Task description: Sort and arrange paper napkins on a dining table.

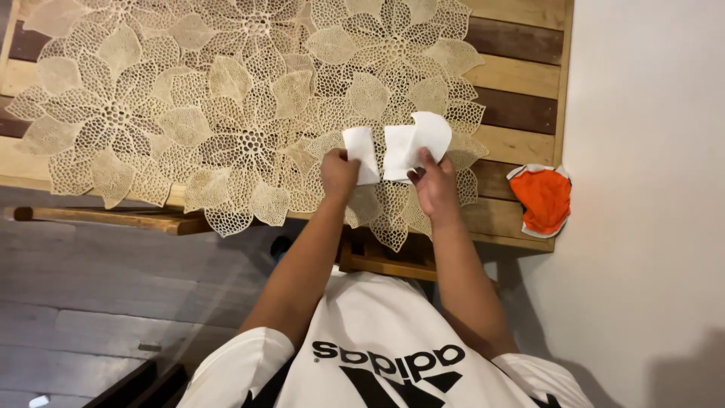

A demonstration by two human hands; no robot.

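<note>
Apparently both hands pinch two white paper pieces, left hand (339, 173) one (362, 154), right hand (436, 183) the other (414, 141).

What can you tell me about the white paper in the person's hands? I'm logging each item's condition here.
The white paper looks thin and soft, like a napkin or tissue. It shows as two pieces or flaps with a gap between them; whether they join lower down is hidden. The left hand pinches the narrow strip, the right hand grips the wider, curled piece. It is held just above the lacy beige leaf-pattern mat on the wooden table.
</note>
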